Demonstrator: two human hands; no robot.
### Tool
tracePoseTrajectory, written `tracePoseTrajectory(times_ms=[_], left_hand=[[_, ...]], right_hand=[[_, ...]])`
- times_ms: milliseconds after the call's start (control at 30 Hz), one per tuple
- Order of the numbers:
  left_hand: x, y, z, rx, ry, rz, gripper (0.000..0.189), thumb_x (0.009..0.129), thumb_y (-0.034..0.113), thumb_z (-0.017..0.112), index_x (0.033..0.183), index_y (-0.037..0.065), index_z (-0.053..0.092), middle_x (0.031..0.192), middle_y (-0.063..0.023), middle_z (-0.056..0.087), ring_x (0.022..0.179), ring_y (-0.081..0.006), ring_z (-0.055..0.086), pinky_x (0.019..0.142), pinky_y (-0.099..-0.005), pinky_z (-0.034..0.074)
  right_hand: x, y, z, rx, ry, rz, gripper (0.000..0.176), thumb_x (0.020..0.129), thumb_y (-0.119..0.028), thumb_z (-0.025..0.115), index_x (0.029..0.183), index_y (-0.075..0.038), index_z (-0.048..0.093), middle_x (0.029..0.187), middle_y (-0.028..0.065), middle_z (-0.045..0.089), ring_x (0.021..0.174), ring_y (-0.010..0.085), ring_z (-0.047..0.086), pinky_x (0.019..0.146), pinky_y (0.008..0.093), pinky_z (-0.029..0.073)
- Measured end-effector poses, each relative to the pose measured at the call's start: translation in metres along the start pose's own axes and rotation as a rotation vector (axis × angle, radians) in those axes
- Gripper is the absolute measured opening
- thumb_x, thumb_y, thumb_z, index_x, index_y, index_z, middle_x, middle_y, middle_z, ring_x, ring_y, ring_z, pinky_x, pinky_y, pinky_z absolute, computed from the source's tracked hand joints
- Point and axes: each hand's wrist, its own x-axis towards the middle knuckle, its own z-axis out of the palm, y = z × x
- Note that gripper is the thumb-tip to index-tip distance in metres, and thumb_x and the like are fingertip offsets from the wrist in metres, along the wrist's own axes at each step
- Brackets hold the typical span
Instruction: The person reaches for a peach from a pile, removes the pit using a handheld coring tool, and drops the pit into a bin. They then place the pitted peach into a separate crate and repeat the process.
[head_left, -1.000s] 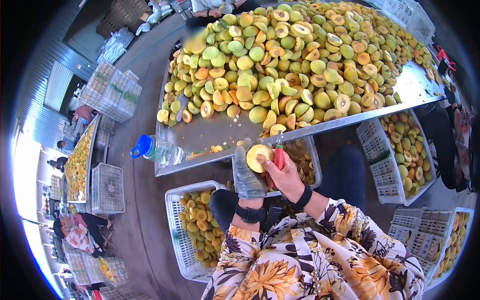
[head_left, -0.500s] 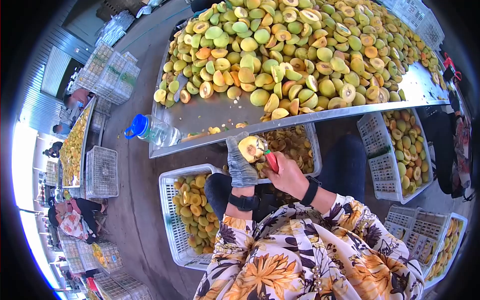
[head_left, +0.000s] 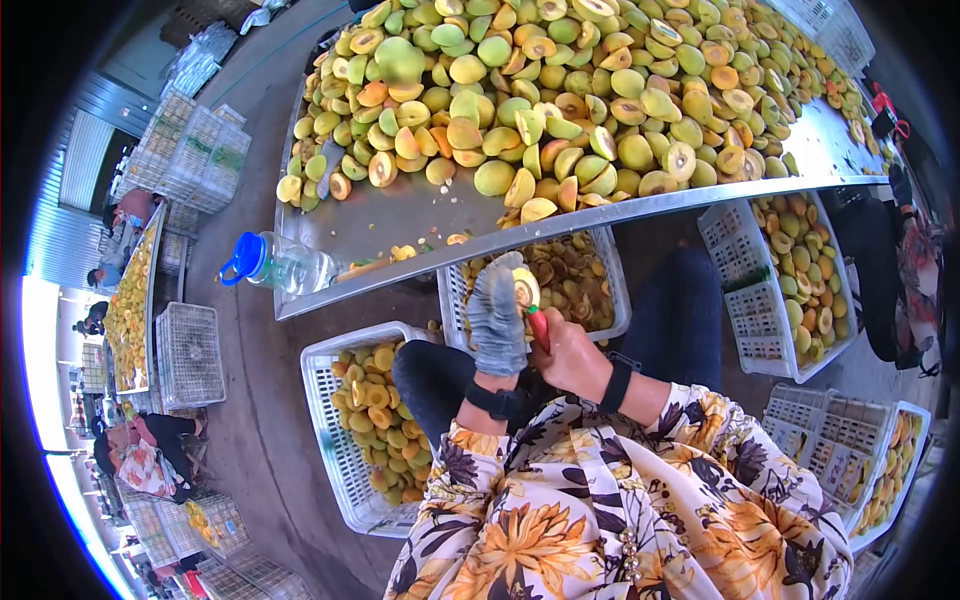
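Note:
My left hand [head_left: 497, 315], in a grey knit glove, is closed around a peach half [head_left: 524, 288] with its cut face turned to the right. In my bare right hand [head_left: 575, 358] is a pitting tool [head_left: 539, 326] with a red handle and a green collar. Its tip meets the cut face of the peach half; the metal end is mostly hidden. Both hands are held over my lap, just in front of the metal table's edge [head_left: 400, 268]. Below them stands a crate [head_left: 622, 290] of peach pieces.
A big heap of halved peaches [head_left: 560, 110] covers much of the table. A water bottle [head_left: 290, 265] with a blue cap lies at its left corner. Crates of peaches stand at my left [head_left: 318, 420] and right [head_left: 745, 300]. Other people [head_left: 150, 450] sit further left.
The peach half has been turned in my left hand, so less of its cut face shows. My gloved fingers now point more upward. The whole view has shifted slightly.

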Motion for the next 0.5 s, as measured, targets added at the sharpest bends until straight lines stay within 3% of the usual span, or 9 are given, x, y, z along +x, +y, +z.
tracePoseTrajectory(times_ms=[33, 100, 133, 233, 300, 367, 400, 433, 500], left_hand=[[0.005, 0.001, -0.002, -0.001, 0.001, -0.003, 0.046, 0.088, 0.042, 0.048, 0.105, 0.0, 0.057, 0.095, -0.0083, 0.06, 0.086, -0.0152, 0.057, 0.077, -0.0265, 0.047], [0.016, 0.007, -0.018, -0.092, -0.069, -0.347, 0.051, 0.087, 0.047, 0.047, 0.095, -0.001, 0.06, 0.082, -0.0078, 0.062, 0.073, -0.0143, 0.06, 0.067, -0.0243, 0.05], [0.022, 0.009, -0.025, -0.092, -0.059, -0.351, 0.051, 0.087, 0.047, 0.047, 0.095, -0.001, 0.06, 0.082, -0.0078, 0.062, 0.073, -0.0143, 0.06, 0.067, -0.0243, 0.05], [0.047, 0.012, -0.041, -0.089, -0.327, -0.682, 0.053, 0.084, 0.049, 0.049, 0.083, -0.002, 0.062, 0.07, -0.0111, 0.063, 0.055, -0.0191, 0.061, 0.052, -0.025, 0.051], [0.05, 0.012, -0.046, -0.119, -0.357, -0.709, 0.053, 0.083, 0.051, 0.05, 0.077, 0.0, 0.062, 0.069, -0.011, 0.063, 0.064, -0.0223, 0.062, 0.059, -0.032, 0.053], [0.046, 0.013, -0.047, -0.133, -0.15, -0.615, 0.044, 0.079, 0.043, 0.059, 0.084, 0.0, 0.061, 0.077, -0.0125, 0.063, 0.072, -0.0245, 0.062, 0.065, -0.0335, 0.052], [0.039, 0.014, -0.05, -0.065, -0.16, -0.506, 0.04, 0.079, 0.038, 0.059, 0.091, 0.0, 0.056, 0.081, -0.0124, 0.062, 0.074, -0.0246, 0.062, 0.066, -0.0342, 0.052], [0.028, 0.011, -0.057, 0.159, -0.222, -0.277, 0.039, 0.078, 0.032, 0.06, 0.099, 0.0, 0.052, 0.084, -0.0124, 0.061, 0.076, -0.0247, 0.061, 0.068, -0.0349, 0.051], [0.017, 0.015, -0.06, 0.786, -0.188, 0.242, 0.046, 0.076, 0.021, 0.062, 0.113, 0.001, 0.043, 0.092, -0.0123, 0.059, 0.079, -0.025, 0.059, 0.07, -0.0362, 0.05]], right_hand=[[-0.001, 0.0, 0.0, -0.006, -0.062, 0.027, 0.025, 0.069, -0.002, 0.056, 0.088, 0.004, 0.041, 0.061, 0.0249, 0.051, 0.062, 0.0428, 0.054, 0.053, 0.0427, 0.042], [0.004, 0.001, -0.003, -0.034, -0.104, -0.013, 0.026, 0.068, -0.002, 0.057, 0.088, 0.004, 0.041, 0.062, 0.0257, 0.052, 0.064, 0.0432, 0.055, 0.054, 0.0435, 0.042], [0.006, 0.001, -0.003, -0.057, -0.143, -0.052, 0.026, 0.067, -0.002, 0.057, 0.087, 0.005, 0.041, 0.063, 0.0264, 0.052, 0.065, 0.0436, 0.055, 0.055, 0.0443, 0.042], [0.017, 0.008, 0.0, -0.138, -0.221, -0.156, 0.027, 0.066, -0.003, 0.058, 0.086, 0.006, 0.042, 0.063, 0.0264, 0.053, 0.065, 0.0439, 0.055, 0.056, 0.0446, 0.043], [0.021, 0.01, 0.002, -0.132, -0.221, -0.133, 0.024, 0.067, -0.003, 0.057, 0.085, 0.004, 0.044, 0.065, 0.0257, 0.054, 0.066, 0.043, 0.055, 0.056, 0.0433, 0.044], [0.032, 0.008, 0.001, -0.046, -0.237, -0.06, 0.02, 0.067, -0.003, 0.057, 0.085, 0.0, 0.047, 0.068, 0.0249, 0.055, 0.067, 0.0409, 0.057, 0.056, 0.0416, 0.045], [0.03, 0.01, 0.004, -0.016, -0.193, -0.049, 0.017, 0.069, -0.003, 0.056, 0.083, -0.003, 0.048, 0.067, 0.0226, 0.055, 0.065, 0.0383, 0.057, 0.054, 0.04, 0.044], [0.03, 0.017, 0.008, -0.042, -0.128, -0.209, 0.016, 0.07, -0.005, 0.055, 0.084, -0.003, 0.048, 0.064, 0.0199, 0.053, 0.062, 0.0371, 0.056, 0.053, 0.0395, 0.044], [0.032, 0.021, 0.019, -0.026, -0.059, -0.109, 0.016, 0.071, -0.007, 0.056, 0.085, -0.004, 0.049, 0.063, 0.0195, 0.053, 0.061, 0.0373, 0.056, 0.053, 0.0404, 0.044]])
